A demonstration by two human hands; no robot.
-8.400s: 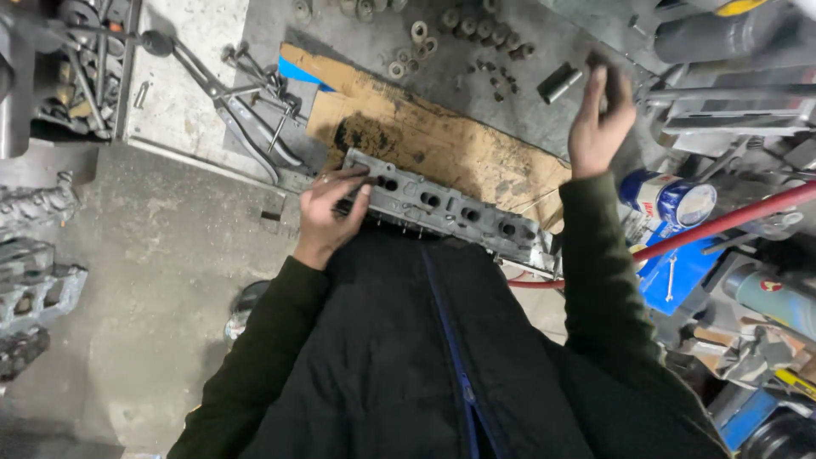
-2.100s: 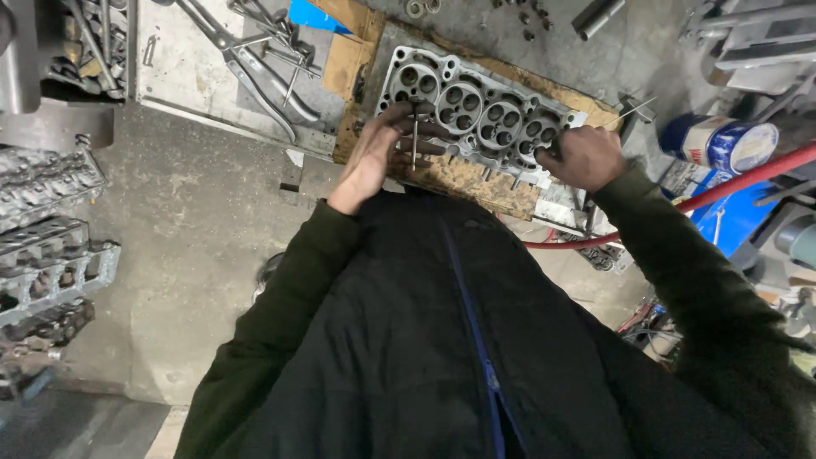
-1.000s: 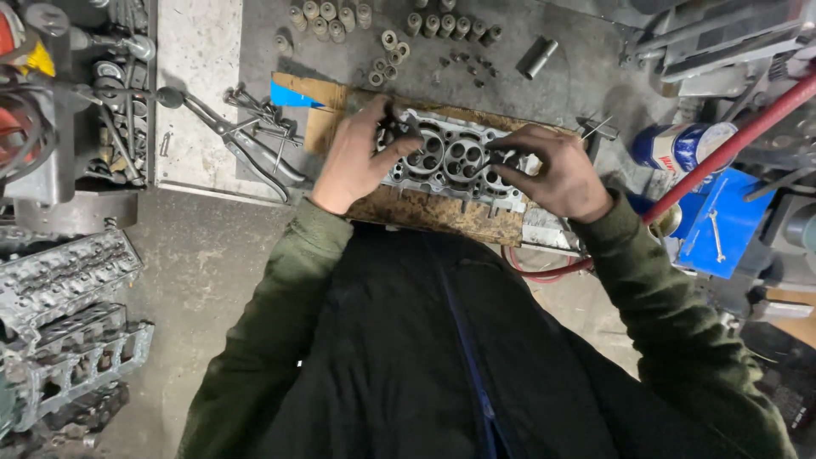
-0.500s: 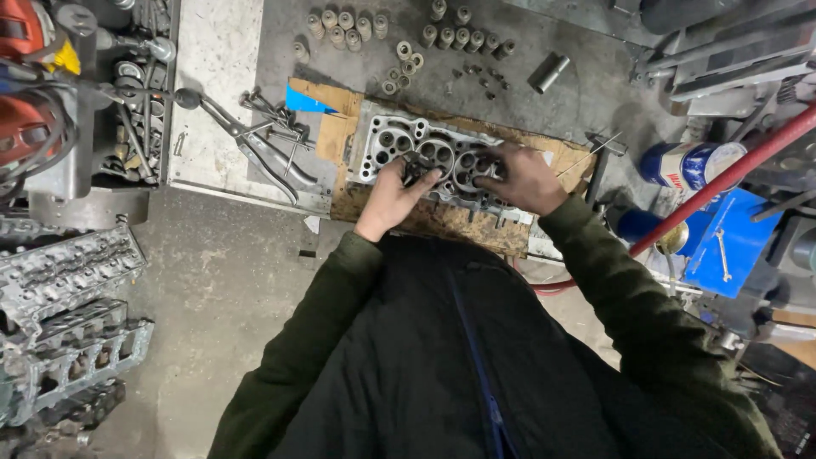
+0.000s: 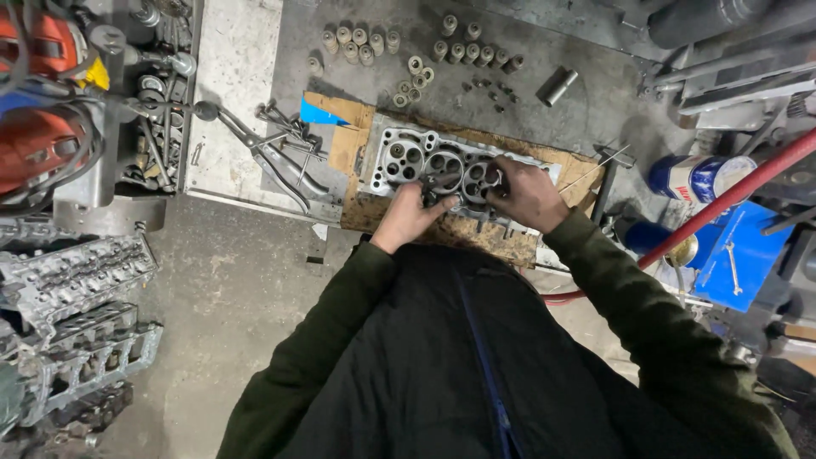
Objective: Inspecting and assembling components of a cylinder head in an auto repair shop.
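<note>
Hands (image 5: 408,217) (image 5: 527,195) have shifted rightward on cylinder head (image 5: 399,157).

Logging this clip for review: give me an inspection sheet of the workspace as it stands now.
Surface: grey metal bench, with cardboard under the work.
Job's things: cylinder head lying on the cardboard, chambers up.
Clutter: rows of small cylindrical parts, a metal sleeve, a lever tool.
Grippers: left hand and right hand both on the cylinder head; what the fingers grip is unclear.
Cables: red hose at the right.
Surroundings: more heads on the floor, blue can.
</note>
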